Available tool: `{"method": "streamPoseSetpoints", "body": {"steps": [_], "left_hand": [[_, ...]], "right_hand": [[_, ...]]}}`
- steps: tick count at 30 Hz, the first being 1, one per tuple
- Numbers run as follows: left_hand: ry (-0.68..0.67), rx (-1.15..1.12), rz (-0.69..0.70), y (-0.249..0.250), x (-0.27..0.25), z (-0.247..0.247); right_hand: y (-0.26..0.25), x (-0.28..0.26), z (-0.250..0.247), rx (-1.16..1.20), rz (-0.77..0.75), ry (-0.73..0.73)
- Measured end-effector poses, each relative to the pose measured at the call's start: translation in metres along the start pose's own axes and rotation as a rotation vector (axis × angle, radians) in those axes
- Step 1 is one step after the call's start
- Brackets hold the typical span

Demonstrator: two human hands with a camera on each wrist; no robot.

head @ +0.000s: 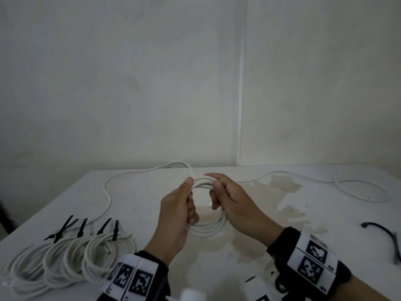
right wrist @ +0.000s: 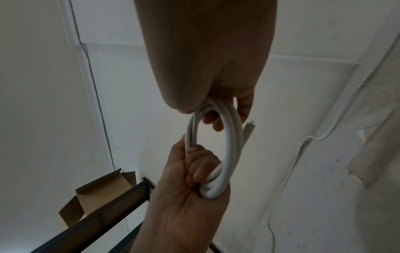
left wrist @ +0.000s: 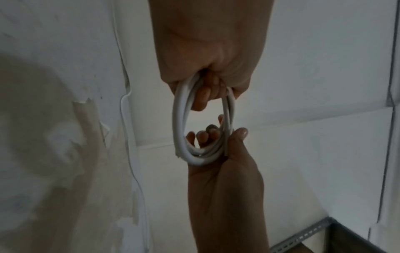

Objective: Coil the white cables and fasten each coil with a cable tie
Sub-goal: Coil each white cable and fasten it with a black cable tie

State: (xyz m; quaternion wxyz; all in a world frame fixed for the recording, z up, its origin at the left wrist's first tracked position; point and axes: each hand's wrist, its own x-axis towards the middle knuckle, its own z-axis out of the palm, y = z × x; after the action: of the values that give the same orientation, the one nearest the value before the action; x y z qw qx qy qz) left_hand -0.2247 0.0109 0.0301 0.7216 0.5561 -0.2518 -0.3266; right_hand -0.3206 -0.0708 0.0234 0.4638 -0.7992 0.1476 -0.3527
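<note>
Above the white table (head: 138, 192), the left hand (head: 175, 216) and the right hand (head: 234, 203) both curl their fingers around a white cable coil (head: 206, 227), the left gripping its left side and the right pinching its far edge. The cable's loose tail (head: 108, 192) trails over the table to the left. 4 tied coils (head: 65, 259) with black cable ties (head: 81, 228) lie at the near left, and another white cable (head: 358, 187) and a loose black tie (head: 388, 237) lie at the right.

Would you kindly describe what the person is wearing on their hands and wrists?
Both hands, the left hand and the right hand, are bare, with no gloves or rings visible. Each wrist carries a black band wrapped with white panels printed with square black-and-white fiducial markers. White camera hardware with a screw shows beneath the right wrist.
</note>
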Motion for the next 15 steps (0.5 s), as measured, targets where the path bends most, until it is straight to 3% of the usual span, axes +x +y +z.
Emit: {"method": "streamPoseSetpoints", "body": {"steps": [9,12,15], "left_hand": [[-0.035,-0.040,0.002,-0.011,-0.001,-0.001],[-0.163,0.062,-0.020,-0.010,0.001,-0.004],[-0.307,0.232,-0.067,-0.001,0.005,-0.005]], "right_hand": [[0.001,-0.004,-0.010,0.049,0.025,-0.044],[0.006,-0.005,-0.016,0.058,0.030,-0.043],[0.006,-0.007,-0.024,-0.116,0.001,-0.108]]}}
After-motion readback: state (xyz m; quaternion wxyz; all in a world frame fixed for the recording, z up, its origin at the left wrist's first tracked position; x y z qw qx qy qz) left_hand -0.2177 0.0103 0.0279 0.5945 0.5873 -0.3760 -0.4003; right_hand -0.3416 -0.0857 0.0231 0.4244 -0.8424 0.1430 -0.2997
